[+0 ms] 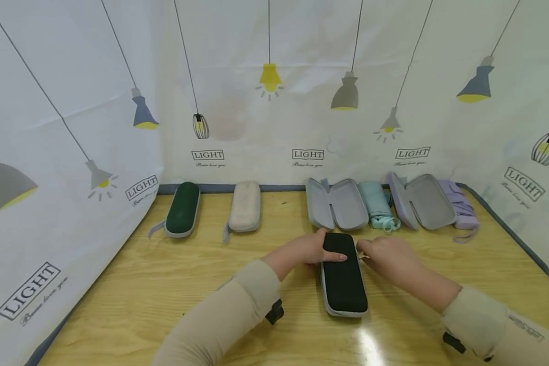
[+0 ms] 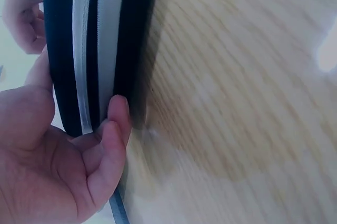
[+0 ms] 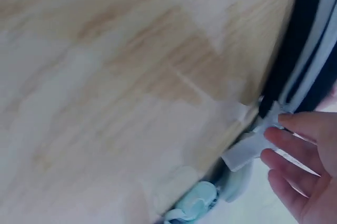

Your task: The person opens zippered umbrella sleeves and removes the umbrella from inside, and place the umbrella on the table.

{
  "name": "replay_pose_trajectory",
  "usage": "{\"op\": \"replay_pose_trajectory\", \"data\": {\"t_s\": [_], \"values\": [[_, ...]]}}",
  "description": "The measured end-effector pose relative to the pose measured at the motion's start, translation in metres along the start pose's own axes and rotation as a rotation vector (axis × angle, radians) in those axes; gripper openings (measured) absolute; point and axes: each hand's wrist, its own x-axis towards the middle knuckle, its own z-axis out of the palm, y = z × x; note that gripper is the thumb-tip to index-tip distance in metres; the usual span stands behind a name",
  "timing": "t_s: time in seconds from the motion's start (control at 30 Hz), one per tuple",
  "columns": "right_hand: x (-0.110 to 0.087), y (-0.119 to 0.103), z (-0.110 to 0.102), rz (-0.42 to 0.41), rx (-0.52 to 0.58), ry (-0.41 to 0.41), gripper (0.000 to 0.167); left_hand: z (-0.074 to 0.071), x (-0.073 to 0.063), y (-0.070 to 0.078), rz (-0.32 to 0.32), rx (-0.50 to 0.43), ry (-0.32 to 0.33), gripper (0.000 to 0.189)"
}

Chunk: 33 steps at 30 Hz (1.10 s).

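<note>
A black zip case with light grey edging lies on the wooden table in front of me. My left hand grips its far left side, the thumb lying across the top and the fingers bent against the side. At the far right corner my right hand pinches a grey zip tab, clearest in the right wrist view. Two light zip bands with a dark strip between them run along the case's side in the left wrist view.
Along the back stand a green case, a cream case, an opened grey case, a folded teal umbrella, an opened lilac case and a folded lilac umbrella. A lamp-printed cloth hangs behind.
</note>
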Motion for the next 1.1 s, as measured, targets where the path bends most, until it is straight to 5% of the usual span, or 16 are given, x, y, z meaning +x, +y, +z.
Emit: {"op": "replay_pose_trajectory", "data": {"t_s": [0.2,0.4,0.63,0.83,0.97,1.1], "values": [[-0.001,-0.015,-0.017,-0.049,-0.029,0.029,0.027,-0.003,-0.005,-0.013,0.026,-0.149,-0.005,0.085],[0.003,-0.032,-0.026,-0.286,0.007,0.158,0.029,-0.007,-0.004,-0.028,0.056,-0.168,-0.034,0.078],[0.002,-0.047,-0.022,-0.531,0.011,-0.018,0.042,-0.007,-0.004,-0.042,0.151,-0.037,-0.048,0.056],[-0.002,-0.050,-0.017,-0.587,0.031,-0.152,0.047,-0.009,-0.003,-0.051,0.238,-0.182,-0.101,0.033],[-0.002,-0.049,-0.015,-0.593,0.081,-0.114,0.040,-0.011,0.000,-0.058,0.270,-0.287,-0.146,0.021],[-0.003,-0.049,-0.017,-0.589,0.090,-0.063,0.037,-0.012,0.005,-0.062,0.228,-0.384,-0.170,0.017]]}}
